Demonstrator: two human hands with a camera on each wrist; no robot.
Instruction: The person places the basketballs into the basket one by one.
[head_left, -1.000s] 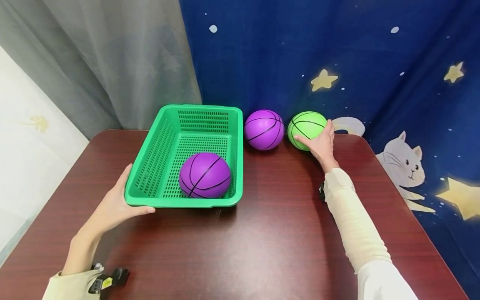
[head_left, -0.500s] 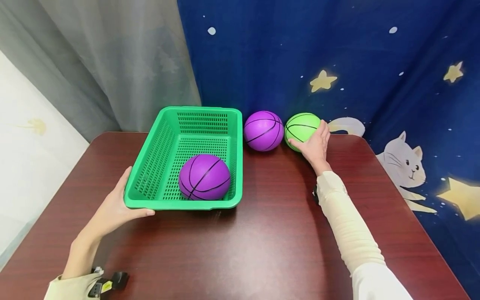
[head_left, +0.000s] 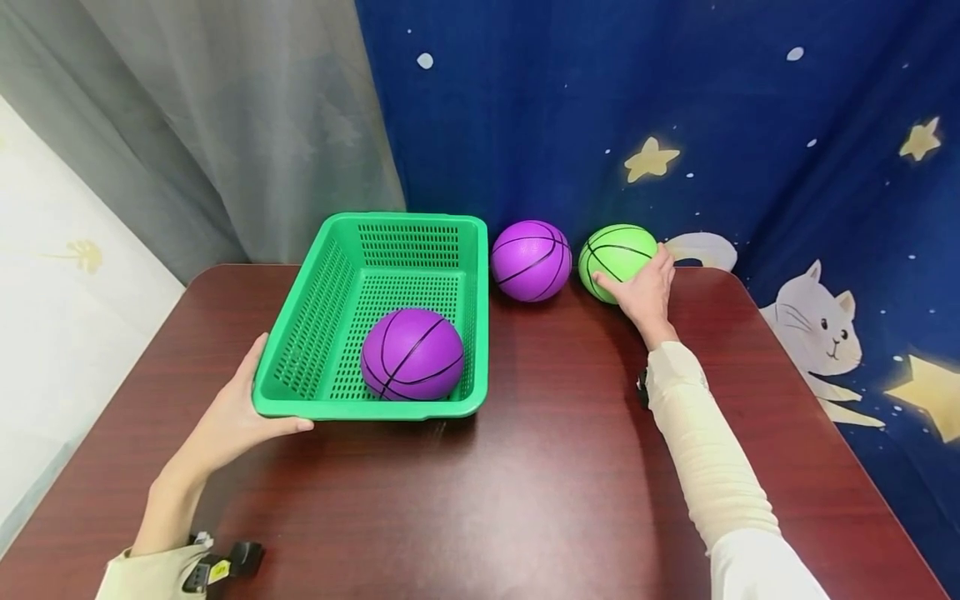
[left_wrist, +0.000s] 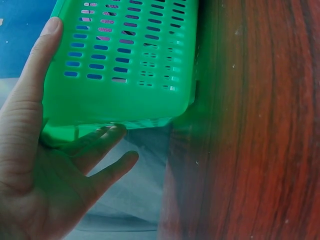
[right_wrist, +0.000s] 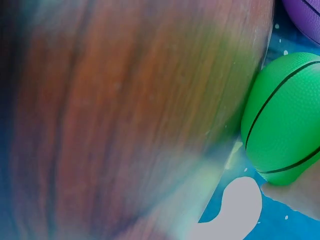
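Note:
A green plastic basket [head_left: 296, 317] with slotted walls stands on the left half of the table, and a purple ball [head_left: 412, 354] lies in its near right part. My left hand [head_left: 225, 417] grips the basket's near left corner, thumb along the front rim. In the left wrist view its fingers [left_wrist: 107, 142] spread around that corner. At the table's far edge, my right hand [head_left: 645, 292] holds a green ball [head_left: 611, 250] from its near right side, with thumb and fingers around it. The right wrist view shows the green ball [right_wrist: 285, 120] and only part of the hand.
A second purple ball [head_left: 531, 260] sits at the far edge between the basket and the green ball, close to both. Behind the brown table [head_left: 540, 475] hang a grey curtain [head_left: 285, 108] and a blue curtain [head_left: 525, 108] with stars and a cat.
My right hand shifted the green ball left toward the purple one, then back right, leaving a small gap. The left hand and the basket have stayed put.

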